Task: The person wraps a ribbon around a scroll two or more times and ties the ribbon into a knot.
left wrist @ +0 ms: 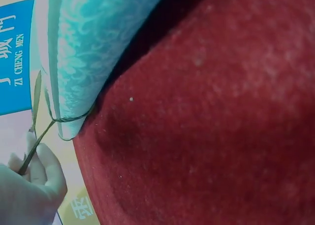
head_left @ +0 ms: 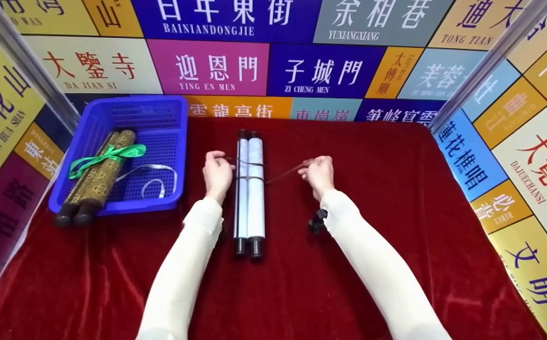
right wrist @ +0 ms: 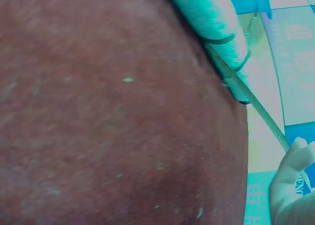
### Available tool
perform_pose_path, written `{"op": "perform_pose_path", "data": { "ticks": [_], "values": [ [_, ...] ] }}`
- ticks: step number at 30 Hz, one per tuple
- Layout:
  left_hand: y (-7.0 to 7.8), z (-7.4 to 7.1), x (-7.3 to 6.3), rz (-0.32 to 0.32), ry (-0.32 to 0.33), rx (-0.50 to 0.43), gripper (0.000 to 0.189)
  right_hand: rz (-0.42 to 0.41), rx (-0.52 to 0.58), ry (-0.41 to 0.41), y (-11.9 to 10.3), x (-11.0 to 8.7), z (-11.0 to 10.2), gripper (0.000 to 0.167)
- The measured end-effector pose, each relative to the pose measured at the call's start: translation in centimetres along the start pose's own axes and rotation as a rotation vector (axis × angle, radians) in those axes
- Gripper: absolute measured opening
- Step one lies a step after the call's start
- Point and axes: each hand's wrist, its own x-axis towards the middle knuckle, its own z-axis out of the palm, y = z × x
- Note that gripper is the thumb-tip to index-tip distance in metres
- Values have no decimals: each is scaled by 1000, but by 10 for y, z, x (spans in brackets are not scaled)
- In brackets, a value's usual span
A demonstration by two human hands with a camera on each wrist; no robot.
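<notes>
A pale blue patterned scroll (head_left: 255, 208), rolled from both ends into two side-by-side rolls with dark end knobs, lies lengthwise on the red cloth. A thin dark cord (head_left: 250, 178) crosses round both rolls near their middle. To the scroll's left, my left hand (head_left: 218, 174) pinches one length of the cord (left wrist: 37, 148). My right hand (head_left: 319, 174), off to the right, grips the other length, a flat ribbon-like strip (right wrist: 263, 115) stretched straight from the scroll to the fingers. Both hands stay apart from the rolls themselves.
At the left stands a blue plastic basket (head_left: 182, 141). A brown-gold patterned scroll (head_left: 101, 182) tied with green ribbon (head_left: 113, 155) leans over its front rim, beside a loose white ribbon (head_left: 162, 166). Printed panels (head_left: 216, 66) and clear posts (head_left: 481, 71) border the red cloth (head_left: 292, 288).
</notes>
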Motion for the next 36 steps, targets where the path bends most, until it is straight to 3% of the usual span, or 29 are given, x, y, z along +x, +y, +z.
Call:
{"op": "perform_pose_path", "data": {
  "ticks": [7,10,14,18,23,27,30,33,36],
  "values": [
    [0,0,0,89,17,-115,21,-92,236,-51,-19,-3,6,17],
    [0,-1,1,134,1,-140,23,-174,290,-63,-28,-5,9,16],
    [0,0,1,219,-39,-95,29,-295,286,-103,-37,-12,17,15],
    [2,3,-4,340,-196,2,31,-407,221,-204,-42,-23,31,11],
    [8,9,-12,546,-461,181,33,-483,75,-450,-50,-41,51,9],
    [8,13,-15,645,-494,281,25,-476,-51,-614,-50,-51,62,9],
    [7,12,-16,632,-494,263,15,-450,-94,-634,-45,-52,67,18],
    [6,12,-16,580,-574,170,19,-423,-161,-541,-35,-47,68,34],
    [5,11,-15,516,-683,112,24,-408,-332,-423,-26,-39,65,45]
  ]
}}
